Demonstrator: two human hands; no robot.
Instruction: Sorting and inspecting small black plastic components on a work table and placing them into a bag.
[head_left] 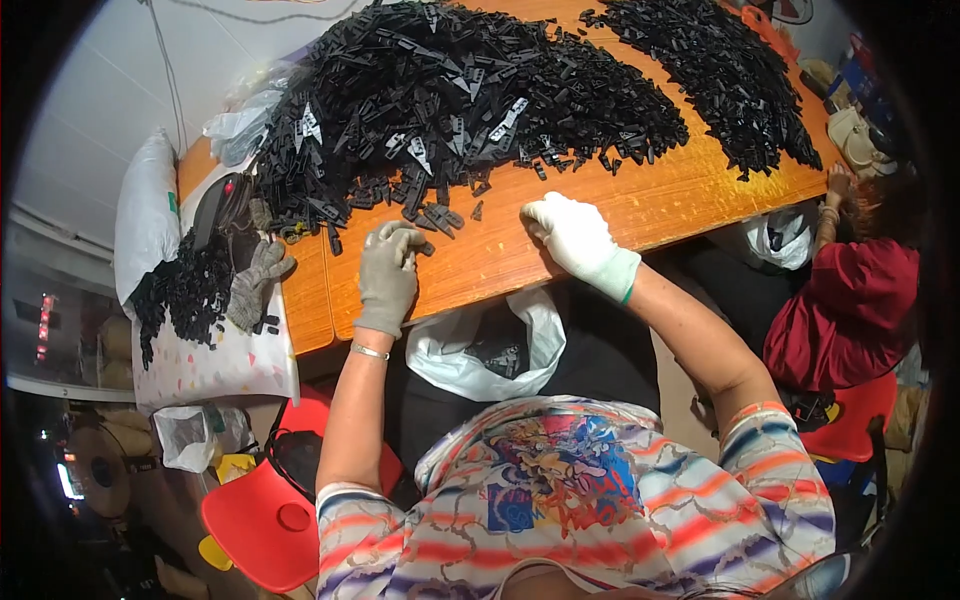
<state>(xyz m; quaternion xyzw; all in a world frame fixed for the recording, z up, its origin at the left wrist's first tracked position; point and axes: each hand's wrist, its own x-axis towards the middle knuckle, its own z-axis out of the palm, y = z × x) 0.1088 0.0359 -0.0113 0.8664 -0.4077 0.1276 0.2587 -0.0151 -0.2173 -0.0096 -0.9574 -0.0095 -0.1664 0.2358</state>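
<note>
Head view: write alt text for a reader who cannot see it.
A person's gloved left hand and right hand rest on an orange wooden table, at the edge of a big heap of small black plastic parts. A white plastic bag hangs open below the table edge.

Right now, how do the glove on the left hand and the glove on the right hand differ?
The grey knitted glove on the left hand looks darker and soiled; the white knitted glove on the right hand looks clean, with a green-edged cuff. The left hand is curled, pinching a small black plastic part; the right hand lies flatter on the orange wooden table, seemingly holding nothing. Both rest near the big pile of black plastic parts.
</note>
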